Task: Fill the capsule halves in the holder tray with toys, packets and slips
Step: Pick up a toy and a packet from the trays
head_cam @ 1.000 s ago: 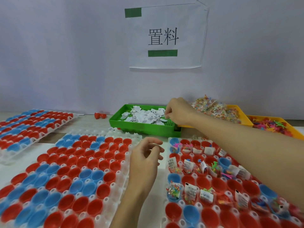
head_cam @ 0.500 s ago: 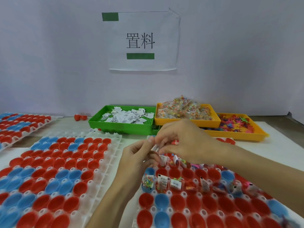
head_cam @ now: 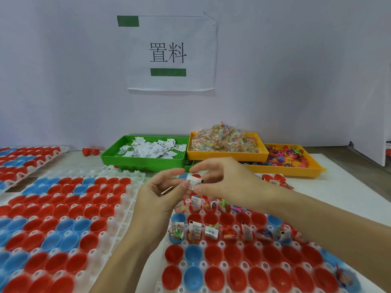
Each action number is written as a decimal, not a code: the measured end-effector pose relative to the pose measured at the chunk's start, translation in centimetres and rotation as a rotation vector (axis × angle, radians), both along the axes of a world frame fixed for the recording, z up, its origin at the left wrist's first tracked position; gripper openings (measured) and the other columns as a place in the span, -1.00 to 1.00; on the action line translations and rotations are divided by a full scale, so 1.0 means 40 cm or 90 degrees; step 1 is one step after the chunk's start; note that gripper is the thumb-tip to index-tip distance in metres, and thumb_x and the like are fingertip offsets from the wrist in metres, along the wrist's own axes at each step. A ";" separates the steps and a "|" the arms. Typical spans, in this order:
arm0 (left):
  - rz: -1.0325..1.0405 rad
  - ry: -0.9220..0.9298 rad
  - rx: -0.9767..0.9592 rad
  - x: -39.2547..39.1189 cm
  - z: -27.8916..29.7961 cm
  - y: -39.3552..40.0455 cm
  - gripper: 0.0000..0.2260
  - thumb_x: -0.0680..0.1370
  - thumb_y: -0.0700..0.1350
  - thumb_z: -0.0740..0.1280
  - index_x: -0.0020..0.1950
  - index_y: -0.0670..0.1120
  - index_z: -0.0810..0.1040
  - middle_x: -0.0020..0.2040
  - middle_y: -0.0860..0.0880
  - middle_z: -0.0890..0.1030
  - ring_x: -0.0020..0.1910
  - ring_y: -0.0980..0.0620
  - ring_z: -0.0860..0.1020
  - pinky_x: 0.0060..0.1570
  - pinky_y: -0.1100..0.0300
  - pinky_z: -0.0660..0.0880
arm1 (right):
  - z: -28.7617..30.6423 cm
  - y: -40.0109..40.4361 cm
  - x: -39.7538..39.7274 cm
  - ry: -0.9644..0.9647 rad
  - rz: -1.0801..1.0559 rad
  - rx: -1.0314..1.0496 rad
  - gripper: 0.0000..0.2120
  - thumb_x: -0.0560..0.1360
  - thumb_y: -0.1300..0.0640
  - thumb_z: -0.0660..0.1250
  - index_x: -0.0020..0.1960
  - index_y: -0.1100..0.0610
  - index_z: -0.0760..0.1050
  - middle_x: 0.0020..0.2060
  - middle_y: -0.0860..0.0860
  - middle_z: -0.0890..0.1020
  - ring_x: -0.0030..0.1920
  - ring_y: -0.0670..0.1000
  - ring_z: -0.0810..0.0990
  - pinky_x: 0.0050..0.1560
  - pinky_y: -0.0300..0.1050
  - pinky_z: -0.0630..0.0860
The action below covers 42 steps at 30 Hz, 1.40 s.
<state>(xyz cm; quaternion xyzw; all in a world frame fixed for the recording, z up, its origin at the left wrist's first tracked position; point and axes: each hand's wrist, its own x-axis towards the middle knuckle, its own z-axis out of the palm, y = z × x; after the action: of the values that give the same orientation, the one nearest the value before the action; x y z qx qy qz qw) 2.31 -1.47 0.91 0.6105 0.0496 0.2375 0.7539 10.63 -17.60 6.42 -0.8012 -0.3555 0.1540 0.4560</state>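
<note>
Holder tray (head_cam: 202, 264), white, lying at lower right and running off the bottom and right edges; its far rows are sitting partly hidden behind both hands and the right forearm. Capsule halves (head_cam: 214, 253), red and blue, are standing open side up in it; the two nearest rows are showing nothing inside, while the rows beyond are carrying slips, packets and small toys, too small and blurred to sort one from another. Left hand (head_cam: 156, 195) is hovering over the tray's far left corner, fingers loosely curled, thumb and forefinger closing on a slip (head_cam: 193, 182); something thin and pale is lying across its palm, too unclear to name. Right hand (head_cam: 224, 180) is meeting it from the right, thumb and forefinger pinching the same slip, the other fingers spreading loosely. Whether one slip or several are being held is not readable. Second tray (head_cam: 127, 210) of red and blue halves is lying at left, cut off by the frame. Green bin (head_cam: 146, 160) of slips, yellow bin (head_cam: 227, 154) of packets and a further yellow bin (head_cam: 296, 170) of toys are sitting along the wall, the last partly tucked beneath its neighbour. Paper sign (head_cam: 171, 53) is hanging above.
</note>
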 end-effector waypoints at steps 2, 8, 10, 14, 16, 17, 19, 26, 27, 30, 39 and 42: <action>0.016 -0.015 -0.016 -0.001 0.003 0.003 -0.76 0.36 -0.14 0.49 0.03 -0.05 0.68 -0.14 -0.17 0.68 -0.16 -0.09 0.64 -0.12 0.17 0.61 | -0.010 0.006 -0.011 0.159 -0.016 0.089 -0.82 0.50 0.15 0.49 0.10 0.10 0.66 -0.19 -0.01 0.74 -0.16 0.00 0.71 -0.12 -0.19 0.64; 0.000 -0.038 0.015 -0.006 0.013 -0.015 -0.75 0.33 -0.14 0.50 -0.01 -0.11 0.62 -0.21 -0.17 0.68 -0.24 -0.05 0.66 -0.22 0.20 0.59 | -0.019 -0.024 -0.032 0.045 -0.088 0.166 -0.92 0.53 0.19 0.44 -0.03 0.19 0.68 -0.23 0.07 0.74 -0.14 0.07 0.72 -0.15 -0.20 0.61; 0.012 -0.032 0.026 -0.007 0.013 -0.010 -0.76 0.33 -0.11 0.48 -0.03 -0.08 0.63 -0.21 -0.17 0.67 -0.24 -0.07 0.64 -0.20 0.16 0.60 | 0.006 -0.079 -0.037 -0.020 -0.084 0.156 -0.95 0.53 0.22 0.44 -0.03 0.14 0.67 -0.27 0.04 0.74 -0.22 0.00 0.72 -0.17 -0.27 0.60; 0.017 -0.027 0.007 -0.006 0.007 0.012 -0.81 0.34 -0.10 0.45 -0.07 -0.03 0.64 -0.22 -0.08 0.65 -0.25 -0.05 0.59 -0.19 0.13 0.58 | 0.067 -0.259 -0.042 -0.135 -0.073 0.077 -0.85 0.48 0.22 0.49 -0.03 -0.01 0.67 -0.29 -0.01 0.73 -0.25 -0.03 0.72 -0.18 -0.28 0.60; 0.019 -0.027 -0.003 -0.005 0.006 0.018 -0.86 0.37 -0.11 0.43 -0.08 -0.03 0.64 -0.22 -0.07 0.65 -0.27 -0.04 0.58 -0.24 0.19 0.59 | 0.082 -0.352 -0.054 -0.153 -0.069 0.007 -0.82 0.47 0.23 0.50 -0.06 -0.05 0.68 -0.28 0.01 0.72 -0.27 0.00 0.71 -0.17 -0.19 0.63; 0.019 -0.026 -0.007 -0.005 0.005 0.021 -0.89 0.41 -0.12 0.41 -0.08 -0.03 0.63 -0.22 -0.07 0.65 -0.27 -0.04 0.58 -0.26 0.22 0.59 | 0.082 -0.392 -0.061 -0.153 -0.066 -0.037 -0.80 0.46 0.23 0.51 -0.07 -0.07 0.68 -0.27 0.01 0.72 -0.28 -0.01 0.70 -0.17 -0.20 0.63; 0.020 -0.022 -0.004 -0.005 0.001 0.026 -0.94 0.49 -0.16 0.37 -0.08 -0.03 0.62 -0.23 -0.06 0.66 -0.30 -0.02 0.58 -0.29 0.24 0.59 | 0.071 -0.455 -0.079 -0.142 -0.059 -0.124 -0.78 0.46 0.22 0.50 -0.08 -0.12 0.68 -0.25 -0.01 0.71 -0.30 -0.04 0.68 -0.16 -0.23 0.61; 0.039 -0.014 0.028 0.002 -0.008 0.038 -0.83 0.58 -0.26 0.30 -0.07 -0.02 0.62 -0.23 -0.05 0.67 -0.33 0.02 0.60 -0.31 0.29 0.57 | 0.006 -0.552 -0.122 -0.164 -0.029 -0.292 -0.72 0.49 0.15 0.48 -0.05 -0.27 0.63 -0.23 -0.20 0.67 -0.21 -0.11 0.65 -0.18 -0.31 0.54; 0.040 -0.013 0.033 0.003 -0.010 0.040 -0.83 0.59 -0.25 0.30 -0.07 -0.02 0.63 -0.23 -0.05 0.66 -0.32 0.02 0.60 -0.30 0.28 0.57 | -0.002 -0.554 -0.119 -0.173 -0.030 -0.293 -0.72 0.49 0.15 0.48 -0.03 -0.26 0.63 -0.22 -0.20 0.68 -0.19 -0.08 0.65 -0.17 -0.25 0.56; 0.044 -0.012 0.045 0.004 -0.013 0.046 -0.81 0.59 -0.22 0.31 -0.11 0.01 0.65 -0.21 -0.06 0.66 -0.31 0.00 0.60 -0.31 0.28 0.57 | -0.026 -0.556 -0.112 -0.192 -0.021 -0.305 -0.75 0.50 0.12 0.46 0.01 -0.24 0.62 -0.18 -0.18 0.68 -0.16 -0.04 0.63 -0.14 -0.15 0.57; 0.059 0.003 0.070 0.005 -0.017 0.046 -0.82 0.60 -0.20 0.30 -0.08 0.02 0.64 -0.18 -0.08 0.66 -0.26 -0.02 0.61 -0.30 0.26 0.59 | -0.052 -0.562 -0.123 -0.275 0.003 -0.345 -0.78 0.51 0.05 0.44 0.02 -0.28 0.55 -0.10 -0.29 0.60 -0.08 -0.13 0.57 -0.10 -0.33 0.48; 0.072 0.007 0.073 0.005 -0.015 0.044 -0.84 0.61 -0.21 0.30 -0.05 0.00 0.64 -0.18 -0.07 0.66 -0.26 -0.02 0.61 -0.30 0.27 0.59 | -0.073 -0.571 -0.123 -0.327 0.003 -0.391 -0.80 0.50 -0.04 0.41 0.01 -0.34 0.50 -0.06 -0.33 0.55 -0.03 -0.21 0.53 -0.13 -0.41 0.42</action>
<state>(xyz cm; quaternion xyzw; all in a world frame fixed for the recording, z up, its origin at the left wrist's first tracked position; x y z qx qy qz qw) 2.50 0.31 0.31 0.6505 0.0747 0.2788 0.7026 5.71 -40.45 3.50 -0.9118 -0.3974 0.0488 0.0913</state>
